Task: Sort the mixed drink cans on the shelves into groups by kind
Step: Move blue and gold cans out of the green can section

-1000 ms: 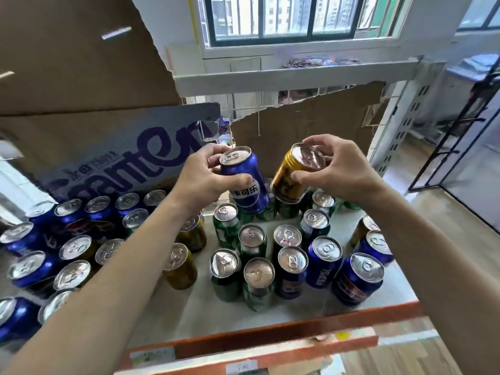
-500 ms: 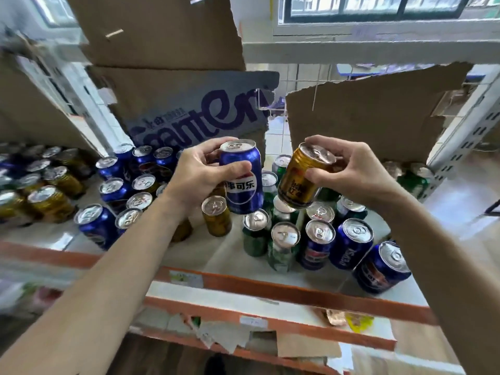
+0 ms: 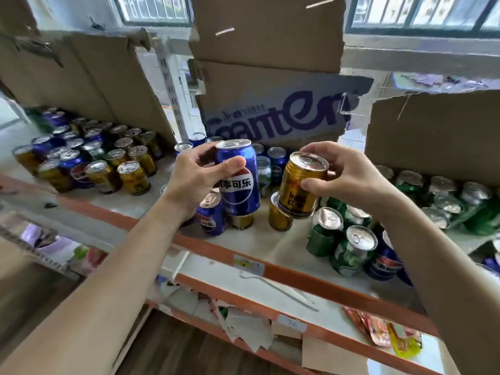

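Above the front edge of the shelf (image 3: 286, 276), both hands hold cans in the air, clear of the cans standing below them. The left hand (image 3: 197, 182) wraps fingers and thumb round the upper body of a blue can (image 3: 239, 182), whose long axis is nearly upright, label toward the camera. The right hand (image 3: 349, 174) pinches a gold can (image 3: 301, 188) near its rim between thumb and fingertips; this can tilts, its top leaning rightward. The two held cans are just beside each other and do not touch. A group of gold and blue cans (image 3: 134, 178) stands well to the left, on the left hand's side. Green cans (image 3: 351, 250) stand below and right of the right hand. Both held cans probably belong leftward, so the left hand is nearer and the right must reach further. Blur leaves it unclear whether that left group is already split by colour. A cardboard box (image 3: 270, 115) stands behind.
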{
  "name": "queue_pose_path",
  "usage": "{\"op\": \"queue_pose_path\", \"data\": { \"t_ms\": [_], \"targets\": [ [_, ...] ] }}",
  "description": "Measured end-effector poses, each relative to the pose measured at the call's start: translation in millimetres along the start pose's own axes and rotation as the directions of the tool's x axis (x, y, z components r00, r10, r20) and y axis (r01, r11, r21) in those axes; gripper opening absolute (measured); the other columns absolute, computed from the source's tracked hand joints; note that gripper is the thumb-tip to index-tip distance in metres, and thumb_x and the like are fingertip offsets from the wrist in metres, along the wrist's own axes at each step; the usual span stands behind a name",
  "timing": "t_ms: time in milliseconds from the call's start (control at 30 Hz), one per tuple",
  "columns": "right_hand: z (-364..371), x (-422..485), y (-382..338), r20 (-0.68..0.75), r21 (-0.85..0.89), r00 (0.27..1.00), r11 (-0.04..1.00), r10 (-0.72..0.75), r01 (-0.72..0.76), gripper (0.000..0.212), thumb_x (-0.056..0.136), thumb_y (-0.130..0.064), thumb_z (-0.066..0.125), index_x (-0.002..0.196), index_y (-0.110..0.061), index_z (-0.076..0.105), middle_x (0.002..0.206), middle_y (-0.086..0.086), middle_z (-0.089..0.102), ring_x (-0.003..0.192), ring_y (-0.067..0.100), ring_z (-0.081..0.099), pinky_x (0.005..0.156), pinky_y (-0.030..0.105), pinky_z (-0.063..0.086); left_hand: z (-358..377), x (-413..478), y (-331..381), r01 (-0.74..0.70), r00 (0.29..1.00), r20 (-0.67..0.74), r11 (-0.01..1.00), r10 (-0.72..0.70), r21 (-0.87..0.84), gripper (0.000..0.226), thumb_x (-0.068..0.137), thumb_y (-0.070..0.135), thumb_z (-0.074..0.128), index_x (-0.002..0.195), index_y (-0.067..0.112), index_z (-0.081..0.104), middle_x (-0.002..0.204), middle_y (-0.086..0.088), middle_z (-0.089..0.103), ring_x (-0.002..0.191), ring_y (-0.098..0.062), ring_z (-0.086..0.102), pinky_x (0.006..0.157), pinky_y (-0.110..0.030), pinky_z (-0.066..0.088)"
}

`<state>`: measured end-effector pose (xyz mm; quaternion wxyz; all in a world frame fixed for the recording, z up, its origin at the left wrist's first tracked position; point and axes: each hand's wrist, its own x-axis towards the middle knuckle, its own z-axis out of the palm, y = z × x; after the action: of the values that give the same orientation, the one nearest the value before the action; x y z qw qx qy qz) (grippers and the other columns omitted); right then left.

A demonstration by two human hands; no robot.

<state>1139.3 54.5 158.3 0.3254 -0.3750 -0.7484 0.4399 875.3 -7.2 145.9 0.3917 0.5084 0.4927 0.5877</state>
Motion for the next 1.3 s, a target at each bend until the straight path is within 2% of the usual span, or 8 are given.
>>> {"op": "queue_pose_path", "data": {
  "t_ms": [200,400,500,633,800,1067,1200,1300],
  "targets": [
    [69.2,21.7,-17.5,-0.057,0.122,0.998,0.992,-0.009,0.016,0.056,0.071,-0.023,0.077,0.125,-0.019,0.062,0.110,0.001,0.072,0.102,0.016,0.069,0.083,0.030,0.057,-77.3,-3.6,-4.0,-0.004,1.000,0.001,0.999,0.004,-0.050,0.041,0.075,0.024,0.077,0.111,0.006,0.070,0.096,-0.006,0.076,0.089,-0.020,0.072,0.075,-0.029,0.056],
    [129.2,43.2,-26.7,-0.135,0.220,0.990,0.976,0.035,-0.005,0.057,0.065,-0.016,0.083,0.118,-0.021,0.062,0.102,-0.008,0.075,0.100,0.014,0.070,0.078,0.023,0.055,-145.6,0.2,-10.6,0.003,1.000,0.010,0.996,-0.002,-0.088,0.045,0.073,0.029,0.083,0.110,0.007,0.069,0.095,-0.002,0.076,0.088,-0.017,0.072,0.074,-0.027,0.055],
    [155.6,50.2,-29.6,-0.167,0.278,0.984,0.961,0.063,-0.015,0.059,0.064,-0.017,0.087,0.119,-0.016,0.064,0.107,-0.002,0.074,0.107,0.022,0.068,0.087,0.031,0.055,-174.1,1.1,-10.3,0.000,1.000,0.013,0.995,0.001,-0.102,0.037,0.072,0.024,0.077,0.105,0.009,0.069,0.086,0.003,0.076,0.079,-0.012,0.071,0.068,-0.023,0.054],
    [182.5,56.9,-36.2,-0.213,0.345,0.973,0.939,0.089,-0.010,0.075,0.055,-0.040,0.091,0.121,-0.016,0.064,0.114,0.009,0.072,0.110,0.027,0.067,0.095,0.044,0.052,-204.2,6.1,-11.8,0.003,1.000,0.025,0.998,-0.001,-0.067,0.042,0.076,0.023,0.082,0.113,0.007,0.069,0.098,-0.004,0.076,0.089,-0.018,0.072,0.073,-0.027,0.056],
    [196.8,62.5,-46.5,-0.222,0.343,0.972,0.939,0.080,0.001,0.060,0.068,-0.023,0.083,0.125,-0.014,0.063,0.114,0.008,0.072,0.111,0.027,0.066,0.094,0.044,0.052,-217.5,10.0,-14.9,0.002,1.000,0.031,0.997,0.001,-0.076,0.048,0.073,0.025,0.078,0.116,0.007,0.068,0.101,-0.006,0.076,0.093,-0.021,0.073,0.075,-0.028,0.056],
    [199.4,77.3,-44.0,-0.193,0.311,0.979,0.950,0.066,-0.002,0.060,0.065,-0.026,0.082,0.122,-0.019,0.064,0.112,0.004,0.073,0.108,0.021,0.068,0.093,0.040,0.054,-218.3,22.5,-29.9,0.014,1.000,-0.011,1.000,-0.014,-0.020,0.046,0.078,0.015,0.078,0.122,0.006,0.066,0.108,-0.006,0.075,0.100,-0.021,0.072,0.078,-0.027,0.056],
    [197.8,95.7,-39.4,-0.141,0.312,0.988,0.950,0.069,-0.022,0.061,0.071,-0.022,0.080,0.128,-0.016,0.061,0.114,0.002,0.072,0.109,0.019,0.067,0.092,0.040,0.054,-222.7,31.8,-35.6,0.055,0.998,-0.040,0.998,-0.054,0.030,0.049,0.071,0.022,0.080,0.119,0.015,0.068,0.109,-0.002,0.075,0.104,-0.019,0.070,0.081,-0.027,0.056],
    [200.2,110.1,-37.9,-0.109,0.310,0.992,0.951,0.057,-0.020,0.063,0.071,-0.020,0.080,0.131,-0.014,0.059,0.112,0.000,0.073,0.107,0.016,0.068,0.086,0.031,0.056,-228.1,39.8,-45.1,0.088,0.993,-0.083,0.996,-0.085,0.032,0.046,0.068,0.018,0.085,0.111,0.026,0.069,0.108,0.003,0.075,0.106,-0.017,0.069,0.083,-0.029,0.056]
  ]
}}
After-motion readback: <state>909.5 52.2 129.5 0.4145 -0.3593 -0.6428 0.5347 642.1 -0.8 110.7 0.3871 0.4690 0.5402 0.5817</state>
